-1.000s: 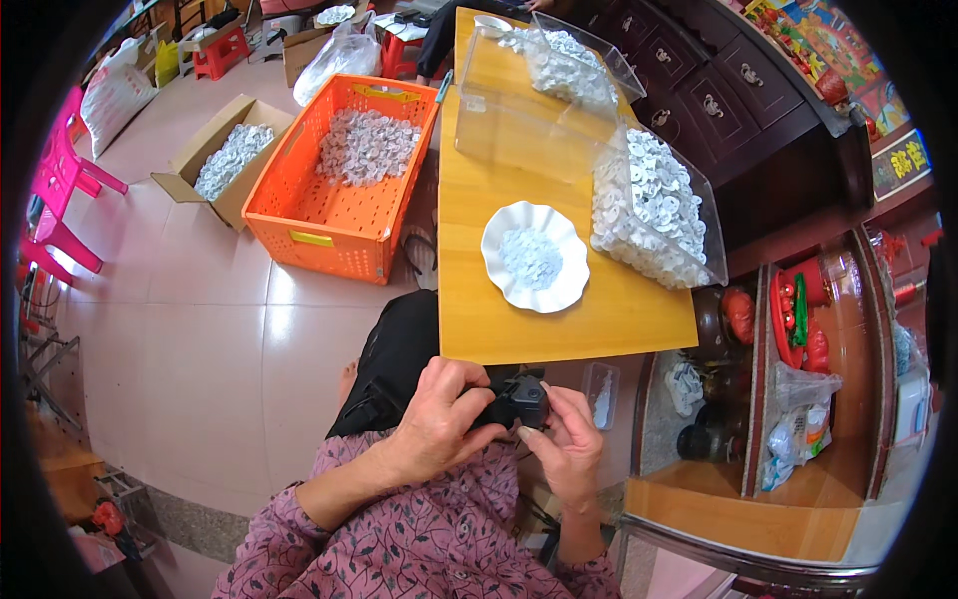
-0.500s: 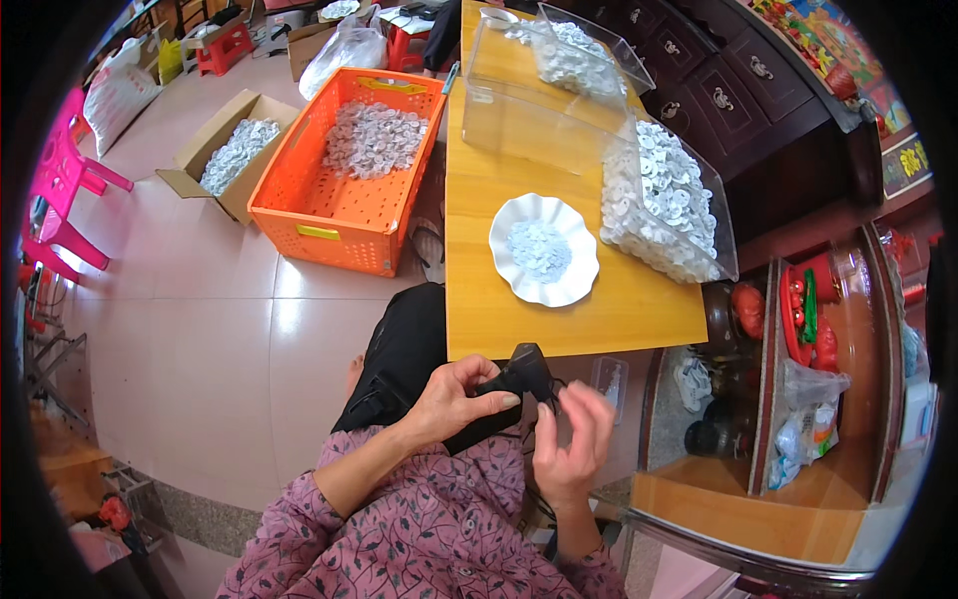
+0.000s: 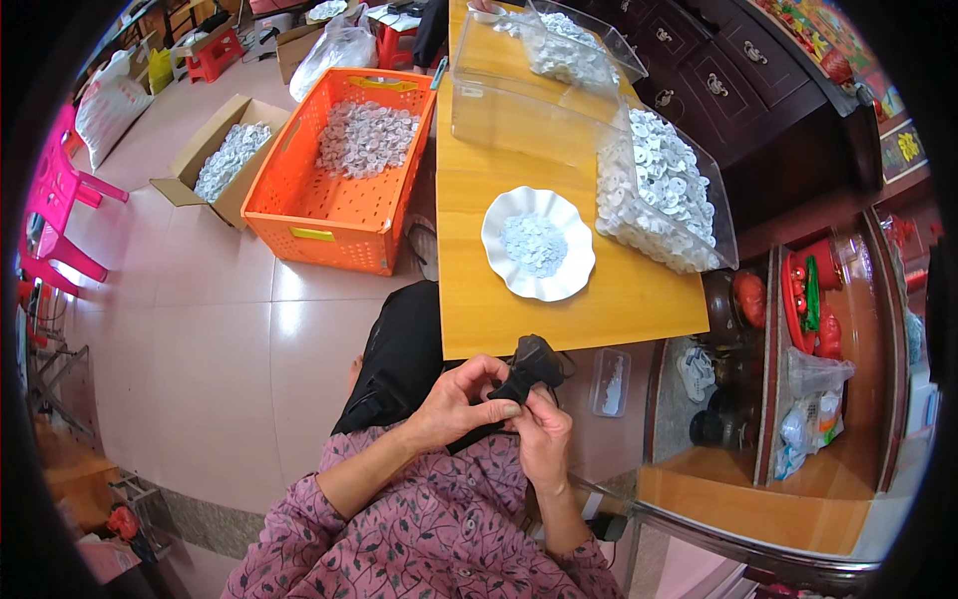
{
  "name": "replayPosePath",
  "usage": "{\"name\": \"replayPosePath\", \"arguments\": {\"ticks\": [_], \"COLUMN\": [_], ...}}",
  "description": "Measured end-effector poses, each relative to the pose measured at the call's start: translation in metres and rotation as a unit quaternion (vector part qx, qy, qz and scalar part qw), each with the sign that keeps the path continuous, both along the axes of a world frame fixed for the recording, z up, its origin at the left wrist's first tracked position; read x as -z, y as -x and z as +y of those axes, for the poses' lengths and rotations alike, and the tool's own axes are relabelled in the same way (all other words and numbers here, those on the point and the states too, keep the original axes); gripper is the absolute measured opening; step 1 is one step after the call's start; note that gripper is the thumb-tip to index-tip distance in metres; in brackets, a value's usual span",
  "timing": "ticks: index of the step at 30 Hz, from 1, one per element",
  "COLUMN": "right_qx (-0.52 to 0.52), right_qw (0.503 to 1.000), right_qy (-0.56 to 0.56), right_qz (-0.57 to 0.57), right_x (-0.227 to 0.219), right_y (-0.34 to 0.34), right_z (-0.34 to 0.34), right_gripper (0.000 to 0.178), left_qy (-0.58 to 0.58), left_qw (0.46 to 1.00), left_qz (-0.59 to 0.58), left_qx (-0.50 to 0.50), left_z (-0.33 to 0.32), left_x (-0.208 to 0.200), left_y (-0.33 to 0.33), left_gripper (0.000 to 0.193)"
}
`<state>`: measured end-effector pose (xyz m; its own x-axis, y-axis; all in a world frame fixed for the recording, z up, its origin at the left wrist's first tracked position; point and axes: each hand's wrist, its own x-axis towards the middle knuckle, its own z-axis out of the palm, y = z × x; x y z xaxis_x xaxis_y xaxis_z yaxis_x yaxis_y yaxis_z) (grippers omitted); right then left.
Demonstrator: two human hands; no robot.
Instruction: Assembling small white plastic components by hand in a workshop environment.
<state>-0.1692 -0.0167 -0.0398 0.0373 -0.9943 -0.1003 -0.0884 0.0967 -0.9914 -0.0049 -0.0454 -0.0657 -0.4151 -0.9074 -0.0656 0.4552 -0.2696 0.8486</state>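
Observation:
Just off the near edge of the table, my left hand (image 3: 459, 404) is closed on a small black plastic device (image 3: 537, 361). The device has a wide, flared upper end and a thin dark cord beside it. My right hand (image 3: 544, 439) is closed too, its fingertips pinched together under the device, close to my left thumb. Whatever lies between those fingertips is hidden. Farther up the table, a white scalloped plate (image 3: 571, 282) holds a heap of small pale flakes (image 3: 534, 245). The plate is apart from both hands.
Clear bins (image 3: 723, 215) of white round plastic pieces stand at the table's right and far end. An orange crate (image 3: 329, 250) and a cardboard box (image 3: 185, 190), both holding similar pieces, sit on the floor to the left. A small clear tray (image 3: 610, 382) lies below the table edge, beside a shelf unit (image 3: 763, 399).
My right hand has moved left and closed its fingertips under the black device. The device has shifted slightly right in my left hand. The view has shifted a little.

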Motion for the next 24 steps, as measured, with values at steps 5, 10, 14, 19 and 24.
{"name": "replayPosePath", "arguments": {"ticks": [5,10,14,19,24], "right_qx": [0.071,0.056,0.077,0.087,0.084], "right_qw": [0.995,0.992,0.987,0.982,0.948], "right_qy": [0.04,0.096,0.138,0.071,-0.028], "right_qz": [-0.061,-0.062,-0.021,-0.153,-0.304], "right_x": [0.005,0.013,0.025,0.014,0.022], "right_y": [-0.001,0.002,0.009,0.003,0.013], "right_z": [-0.003,-0.005,-0.005,-0.012,-0.014], "right_gripper": [0.015,0.017,0.016,0.018,0.023], "left_qy": [0.074,0.15,0.218,0.269,0.286], "left_qw": [0.995,0.972,0.944,0.913,0.907], "left_qz": [-0.07,-0.178,-0.238,-0.273,-0.269], "left_qx": [0.007,-0.041,-0.072,-0.139,-0.152], "left_z": [-0.002,-0.004,-0.007,-0.003,0.002], "left_x": [0.0,-0.006,-0.016,-0.024,-0.025], "left_y": [0.007,0.009,0.015,0.025,0.027], "left_gripper": [0.038,0.042,0.044,0.046,0.044]}}
